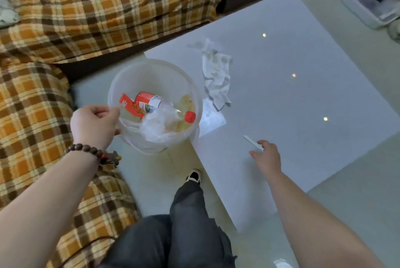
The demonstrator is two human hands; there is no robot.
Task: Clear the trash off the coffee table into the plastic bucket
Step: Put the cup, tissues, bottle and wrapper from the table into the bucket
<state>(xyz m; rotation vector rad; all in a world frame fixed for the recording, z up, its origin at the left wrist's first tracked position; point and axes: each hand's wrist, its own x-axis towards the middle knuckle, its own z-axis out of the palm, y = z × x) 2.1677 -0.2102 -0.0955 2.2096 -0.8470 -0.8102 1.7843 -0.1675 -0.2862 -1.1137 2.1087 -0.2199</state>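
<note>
While the small flat white paper strip (252, 142) lies near the white coffee table (303, 94)'s near edge | my right hand (267, 157) reaches, fingers spread, empty | left hand (95, 122) grips the clear plastic bucket (154, 77)'s rim, held at the table corner for catching | crumpled white tissue (216, 77) remains.

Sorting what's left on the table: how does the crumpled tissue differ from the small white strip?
The crumpled tissue is large, wrinkled and untouched, lying close to the bucket; the small white strip is thin, flat and straight, at the right hand's fingertips. Both are white and lie on the coffee table.
</note>
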